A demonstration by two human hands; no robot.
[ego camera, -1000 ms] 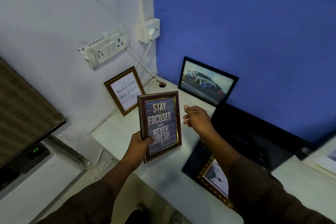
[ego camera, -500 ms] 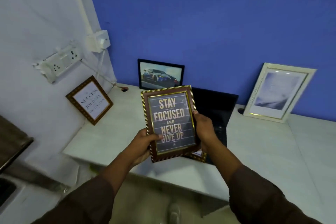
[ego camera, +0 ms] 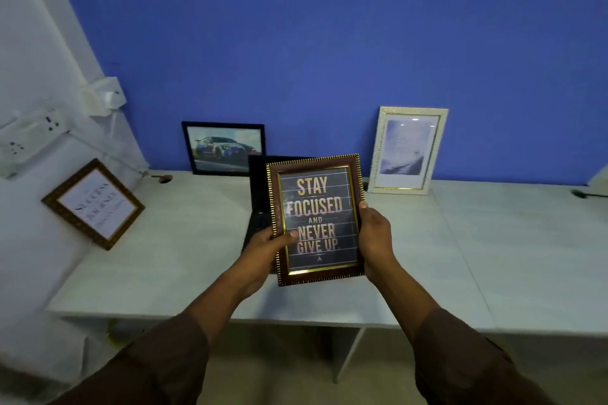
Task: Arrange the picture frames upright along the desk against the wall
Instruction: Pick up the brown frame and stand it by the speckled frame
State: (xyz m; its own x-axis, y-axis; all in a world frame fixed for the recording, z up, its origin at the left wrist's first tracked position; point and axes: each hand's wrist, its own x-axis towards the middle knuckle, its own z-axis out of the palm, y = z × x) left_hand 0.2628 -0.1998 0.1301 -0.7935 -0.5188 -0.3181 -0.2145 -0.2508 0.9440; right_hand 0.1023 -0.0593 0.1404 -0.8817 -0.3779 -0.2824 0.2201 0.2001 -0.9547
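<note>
Held frame [ego camera: 317, 220]: rectangular, brown beaded moulding, gold inner trim, glossy "STAY FOCUSED" print, above the counter [ego camera: 184, 250].
Hands: left hand [ego camera: 266, 245] and right hand [ego camera: 375, 233] clamped on its side edges.

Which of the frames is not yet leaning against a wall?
The brown "Stay Focused" frame, held between both hands above the desk; the other three lean against walls.

brown/gold frame [ego camera: 316, 220], blue wall [ego camera: 329, 43]

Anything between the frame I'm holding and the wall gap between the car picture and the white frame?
Yes. A dark laptop lies on the desk directly behind the held frame, reaching back toward the blue wall between the car picture and white frame.
</note>
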